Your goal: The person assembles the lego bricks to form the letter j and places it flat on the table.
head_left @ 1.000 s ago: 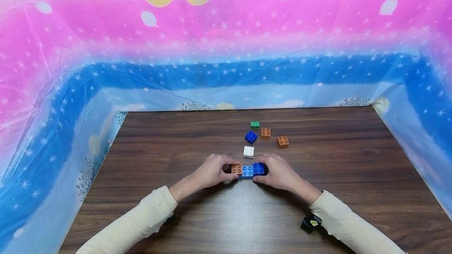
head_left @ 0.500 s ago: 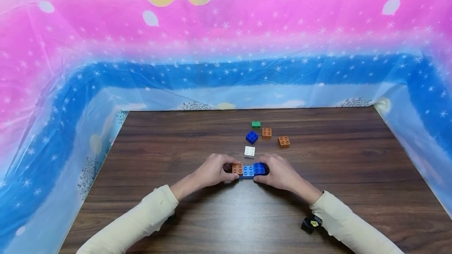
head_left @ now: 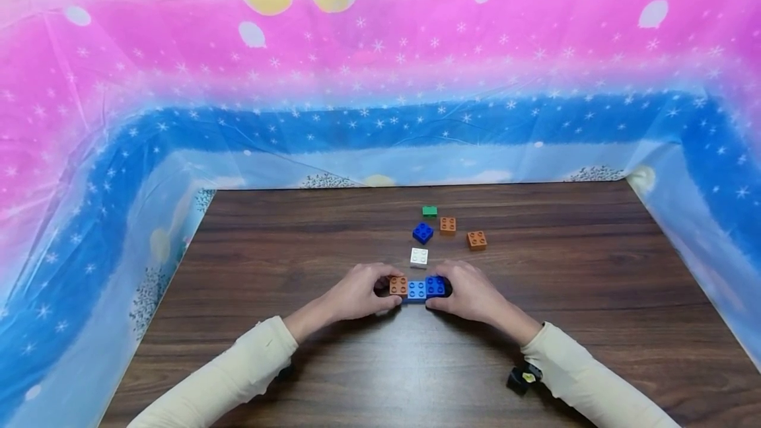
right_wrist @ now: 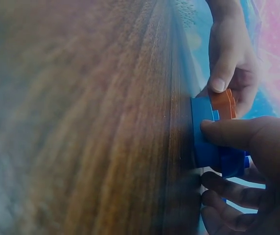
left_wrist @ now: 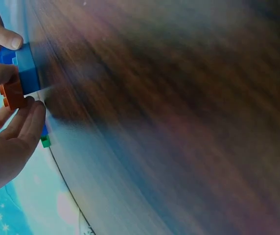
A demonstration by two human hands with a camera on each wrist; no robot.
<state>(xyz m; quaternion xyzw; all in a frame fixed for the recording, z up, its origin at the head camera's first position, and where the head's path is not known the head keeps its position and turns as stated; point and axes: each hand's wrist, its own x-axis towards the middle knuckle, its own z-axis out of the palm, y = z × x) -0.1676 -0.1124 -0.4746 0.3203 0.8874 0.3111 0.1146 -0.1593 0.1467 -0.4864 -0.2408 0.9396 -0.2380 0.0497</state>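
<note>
A long light-blue toy building brick (head_left: 416,290) lies in front of me, its middle studs bare. On its left end sits an orange brick (head_left: 398,285), and a dark blue brick (head_left: 435,285) tops its right end. My left hand (head_left: 361,292) pinches the orange end between thumb and fingers. At the other end, the thumb and fingers of my right hand (head_left: 473,292) pinch the dark blue brick. The right wrist view has the right thumb across the side of the light-blue brick (right_wrist: 202,137). Both upper bricks overhang its ends.
Just beyond the hands lies a white brick (head_left: 419,257). Farther back are another dark blue brick (head_left: 423,233), a green brick (head_left: 429,212) and two orange bricks, one nearer (head_left: 476,240) and one farther (head_left: 448,226). A patterned cloth (head_left: 380,124) rises behind the wooden table (head_left: 267,230).
</note>
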